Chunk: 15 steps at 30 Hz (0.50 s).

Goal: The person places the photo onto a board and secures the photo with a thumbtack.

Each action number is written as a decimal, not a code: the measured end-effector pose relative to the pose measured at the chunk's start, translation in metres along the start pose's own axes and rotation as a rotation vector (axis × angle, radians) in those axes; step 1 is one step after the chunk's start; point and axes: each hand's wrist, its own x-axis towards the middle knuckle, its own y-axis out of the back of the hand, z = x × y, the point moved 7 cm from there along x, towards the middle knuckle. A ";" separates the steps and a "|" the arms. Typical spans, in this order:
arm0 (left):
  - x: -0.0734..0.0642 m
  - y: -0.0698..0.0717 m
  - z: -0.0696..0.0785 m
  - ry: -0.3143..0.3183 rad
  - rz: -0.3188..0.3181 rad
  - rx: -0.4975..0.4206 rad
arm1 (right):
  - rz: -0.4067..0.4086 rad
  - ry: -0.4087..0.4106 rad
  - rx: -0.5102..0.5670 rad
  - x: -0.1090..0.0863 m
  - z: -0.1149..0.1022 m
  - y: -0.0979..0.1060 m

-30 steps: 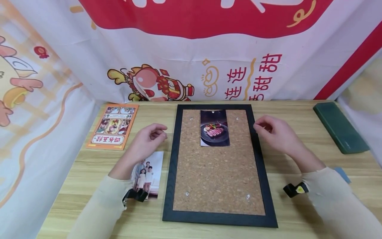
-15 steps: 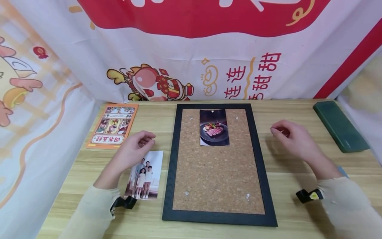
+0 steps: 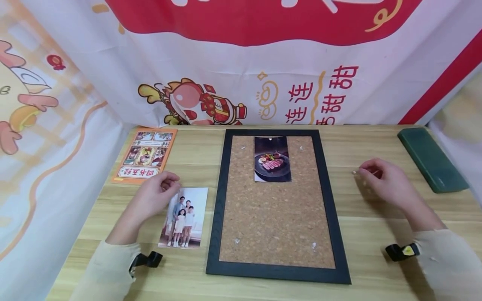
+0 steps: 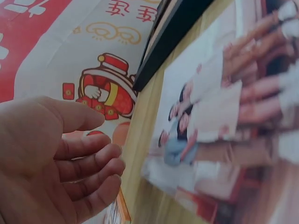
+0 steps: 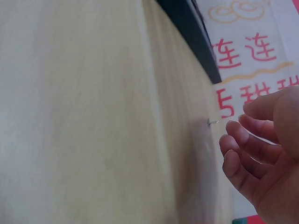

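Note:
My left hand (image 3: 157, 193) hovers over the upper left corner of the family photo (image 3: 187, 223), its fingers loosely curled around nothing. In the left wrist view, the thumb and fingers stand apart, with the photo lying flat beyond them. To the right of the cork board (image 3: 275, 217), my right hand (image 3: 388, 184) is low over the table. A small clear pushpin (image 5: 212, 122) lies just off its fingertips, with a gap between. On the board's upper part hangs a photo of a plate of sliced meat (image 3: 273, 161), a pin (image 3: 270, 139) at its top edge.
Clear pins stick in the cork near its corners, such as the lower right pin (image 3: 314, 246). An orange printed booklet (image 3: 150, 152) lies at the back left and a dark green case (image 3: 433, 161) at the back right. A printed cloth (image 3: 211, 54) hangs behind the table.
Both hands have moved outward from the board and toward the person. The family photo, partly covered before, shows almost whole. A pin now shows by my right fingertips.

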 end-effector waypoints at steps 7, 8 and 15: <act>-0.009 -0.002 -0.021 0.098 -0.058 0.072 | 0.000 -0.078 0.017 0.001 0.020 -0.001; -0.010 -0.003 -0.023 0.115 -0.067 0.083 | 0.003 -0.082 0.016 0.001 0.021 0.000; -0.018 -0.013 -0.033 0.196 -0.102 0.162 | -0.009 -0.080 0.011 0.006 0.021 -0.003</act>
